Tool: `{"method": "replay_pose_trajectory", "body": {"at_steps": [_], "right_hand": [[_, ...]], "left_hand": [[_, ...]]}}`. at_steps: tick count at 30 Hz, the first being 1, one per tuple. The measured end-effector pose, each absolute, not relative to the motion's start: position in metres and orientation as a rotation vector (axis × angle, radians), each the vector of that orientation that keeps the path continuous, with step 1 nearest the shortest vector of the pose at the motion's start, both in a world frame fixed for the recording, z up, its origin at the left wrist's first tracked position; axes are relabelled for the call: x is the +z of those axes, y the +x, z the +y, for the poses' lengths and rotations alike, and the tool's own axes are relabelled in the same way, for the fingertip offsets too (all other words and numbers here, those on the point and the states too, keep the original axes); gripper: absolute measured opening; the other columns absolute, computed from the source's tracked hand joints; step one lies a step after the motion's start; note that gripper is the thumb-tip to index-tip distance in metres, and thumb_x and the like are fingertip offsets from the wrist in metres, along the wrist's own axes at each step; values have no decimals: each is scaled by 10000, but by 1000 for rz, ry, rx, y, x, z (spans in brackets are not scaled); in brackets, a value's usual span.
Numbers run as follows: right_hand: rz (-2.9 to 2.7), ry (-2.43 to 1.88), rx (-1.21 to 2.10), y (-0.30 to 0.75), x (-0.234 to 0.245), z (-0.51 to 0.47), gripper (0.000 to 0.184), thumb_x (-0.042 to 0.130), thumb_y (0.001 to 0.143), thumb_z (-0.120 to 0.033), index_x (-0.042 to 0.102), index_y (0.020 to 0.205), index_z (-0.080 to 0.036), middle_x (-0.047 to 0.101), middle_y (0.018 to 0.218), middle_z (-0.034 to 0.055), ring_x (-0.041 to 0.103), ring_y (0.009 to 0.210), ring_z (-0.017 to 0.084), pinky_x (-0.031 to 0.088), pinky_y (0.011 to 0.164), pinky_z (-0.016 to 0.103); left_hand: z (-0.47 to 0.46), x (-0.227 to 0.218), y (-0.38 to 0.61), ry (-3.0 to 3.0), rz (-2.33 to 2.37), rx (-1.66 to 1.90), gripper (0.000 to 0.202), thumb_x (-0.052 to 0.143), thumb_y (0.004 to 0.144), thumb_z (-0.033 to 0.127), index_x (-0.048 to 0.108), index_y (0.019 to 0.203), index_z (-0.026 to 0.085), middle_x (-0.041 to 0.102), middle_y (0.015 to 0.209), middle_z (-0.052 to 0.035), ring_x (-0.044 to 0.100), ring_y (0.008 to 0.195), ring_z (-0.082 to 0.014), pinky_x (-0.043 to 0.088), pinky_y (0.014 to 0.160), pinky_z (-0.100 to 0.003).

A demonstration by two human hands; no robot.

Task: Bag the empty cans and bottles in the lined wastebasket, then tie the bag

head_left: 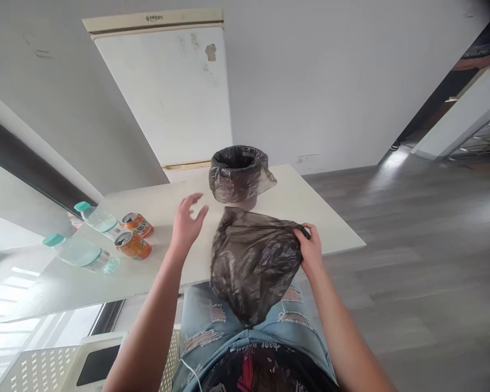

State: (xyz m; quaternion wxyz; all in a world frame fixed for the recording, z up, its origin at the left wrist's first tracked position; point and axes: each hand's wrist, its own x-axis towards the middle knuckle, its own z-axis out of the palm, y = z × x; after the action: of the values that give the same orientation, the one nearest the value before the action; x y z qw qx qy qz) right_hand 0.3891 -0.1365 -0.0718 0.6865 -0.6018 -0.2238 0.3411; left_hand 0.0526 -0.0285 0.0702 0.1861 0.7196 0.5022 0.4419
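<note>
My right hand (311, 247) grips the gathered edge of a dark, see-through plastic garbage bag (253, 261). The bag hangs in front of the table edge, over my lap, and seems to hold something dark I cannot make out. My left hand (188, 220) is raised to the left of the bag, fingers apart and curved, holding nothing. Just beyond the hands stands a trash can (250, 203) on the table. A dark bag liner (240, 177) covers its upper part, with the liner's edge folded down over the rim.
On the left of the white table (326, 223) are two orange drink cans (138, 224) and two clear bottles (85, 255) with teal caps. A white refrigerator (167, 92) stands behind the table against the wall. A perforated chair or stool (44, 365) is at lower left.
</note>
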Motion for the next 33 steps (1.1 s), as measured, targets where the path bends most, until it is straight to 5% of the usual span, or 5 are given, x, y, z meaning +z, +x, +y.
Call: {"method": "replay_pose_trajectory", "body": {"at_steps": [5,11,24,29,33], "right_hand": [[-739,-1565,309,417,-93,-124,405,707,809,-510,604,1079,-226,685,1019,50,640,961,254,496,913,408],[-977,-1665,304,415,-96,-129,350,638,872,-537,635,1038,-230,712,980,76,636,946,289,481,887,423],[-1015,-1676,381,407,-87,-129,346,670,854,-529,623,1061,-256,729,1024,94,650,959,317,478,891,449],[-998,-1702,435,404,-78,-128,273,632,831,-428,615,1042,-256,717,1028,72,629,950,292,456,873,407],[-905,-1636,506,404,-75,-130,255,584,811,-395,610,1026,-259,691,993,30,597,955,261,450,893,367]], "left_hand": [[24,117,131,2743,1348,930,482,607,982,248,583,1463,246,540,1588,-121,407,1524,-329,278,1276,-550],[70,127,145,2864,1539,569,336,534,986,173,608,1314,189,681,1311,-183,538,1328,-370,350,1140,-577],[106,144,79,2703,1863,391,430,518,958,218,618,1373,166,672,1355,-215,507,1352,-419,329,1139,-667],[74,143,94,2558,1878,826,532,626,970,361,550,1452,147,531,1535,-223,400,1476,-439,280,1229,-641],[-13,84,116,2270,1730,886,478,429,1076,464,623,1361,133,680,1302,-208,625,1246,-371,469,1122,-534]]}}
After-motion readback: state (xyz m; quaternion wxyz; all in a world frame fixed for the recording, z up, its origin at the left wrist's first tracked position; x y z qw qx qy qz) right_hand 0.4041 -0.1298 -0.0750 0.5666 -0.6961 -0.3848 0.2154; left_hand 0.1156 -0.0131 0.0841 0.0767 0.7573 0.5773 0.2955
